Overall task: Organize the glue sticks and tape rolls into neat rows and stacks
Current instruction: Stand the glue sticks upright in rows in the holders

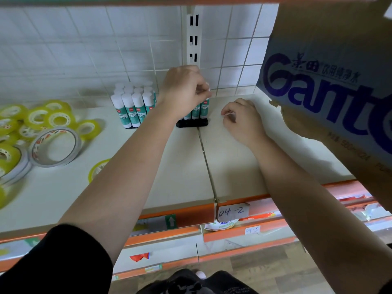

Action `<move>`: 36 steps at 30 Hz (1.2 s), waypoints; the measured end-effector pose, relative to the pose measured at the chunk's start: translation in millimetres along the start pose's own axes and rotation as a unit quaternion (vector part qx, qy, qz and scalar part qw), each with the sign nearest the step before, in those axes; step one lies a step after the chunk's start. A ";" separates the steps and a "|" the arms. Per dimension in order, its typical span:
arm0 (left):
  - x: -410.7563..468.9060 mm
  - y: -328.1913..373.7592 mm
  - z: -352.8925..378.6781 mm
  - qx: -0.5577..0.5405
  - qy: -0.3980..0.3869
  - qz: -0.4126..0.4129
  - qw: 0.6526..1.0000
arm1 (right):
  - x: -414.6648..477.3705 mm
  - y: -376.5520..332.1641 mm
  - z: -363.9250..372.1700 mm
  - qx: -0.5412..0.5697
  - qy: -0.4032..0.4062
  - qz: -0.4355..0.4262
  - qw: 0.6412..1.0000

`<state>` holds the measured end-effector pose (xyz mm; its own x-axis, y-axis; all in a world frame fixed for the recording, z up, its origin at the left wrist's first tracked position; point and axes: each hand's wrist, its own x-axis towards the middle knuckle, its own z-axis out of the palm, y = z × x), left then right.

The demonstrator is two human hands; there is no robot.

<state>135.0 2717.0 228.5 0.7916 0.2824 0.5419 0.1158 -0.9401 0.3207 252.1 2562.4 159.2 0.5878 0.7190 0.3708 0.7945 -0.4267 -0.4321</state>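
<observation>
While the left hand [186,90] curls over the back of the shelf [169,166], thumb and fingers pinching the white cap of a glue stick [205,108], the right hand [239,119] rests knuckles-down just beside it. Its fingers are tucked under, and whether anything sits inside them I cannot tell.

By my reading we're on the glue-stick step: seating that stick upright in the black tray [192,123]. The tray stands near the back edge, right at the shelf seam, and holds a few sticks, partly hidden by the wrist. Just left of it, a tight block of glue sticks [133,105] stands caps-up in even rows.

The next move calls for a straight press down, then a nudge so the two groups line up.

After that comes the tape. Yellow tape rolls [53,117] lie in a loose heap at the left end, with a bigger white roll [55,147] tilted among them and none of them stacked. A cardboard box [328,92] sits over the right end, its contents out of sight.
</observation>
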 end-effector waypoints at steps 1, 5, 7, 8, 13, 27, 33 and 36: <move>0.6 0.2 0.6 0.001 -0.001 0.000 1.000 | 0.1 0.3 0.0 0.001 0.001 0.001 1.000; -1.3 -0.1 6.4 0.007 0.005 -0.001 1.000 | 0.7 0.5 0.3 -0.004 0.003 0.004 1.000; -3.0 -0.6 9.3 0.009 0.017 -0.001 1.000 | 0.3 -0.2 0.5 -0.009 0.000 0.005 1.000; -3.3 -0.8 9.9 0.011 0.021 -0.002 1.000 | -0.1 -1.0 0.5 -0.011 0.001 0.005 1.000; -6.5 1.0 8.6 0.011 0.024 -0.007 1.000 | -3.2 -2.7 -0.5 -0.018 0.002 -0.007 1.000; -48.5 3.9 -17.5 0.021 0.065 0.044 0.997 | -3.5 -38.8 -20.3 0.110 0.096 -0.020 0.989; -93.3 -11.7 -64.2 0.084 0.092 0.000 0.992 | -8.5 -102.4 -20.0 0.167 0.108 -0.095 0.975; -127.3 -24.9 -92.6 0.081 0.097 -0.019 0.992 | -10.7 -140.3 -8.1 0.196 0.093 -0.140 0.966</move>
<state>-24.2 2722.1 223.5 0.6564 0.3347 0.6761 0.2510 -0.9420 0.2226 135.7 2610.2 222.5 0.4043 0.6498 0.6436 0.8291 0.0367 -0.5579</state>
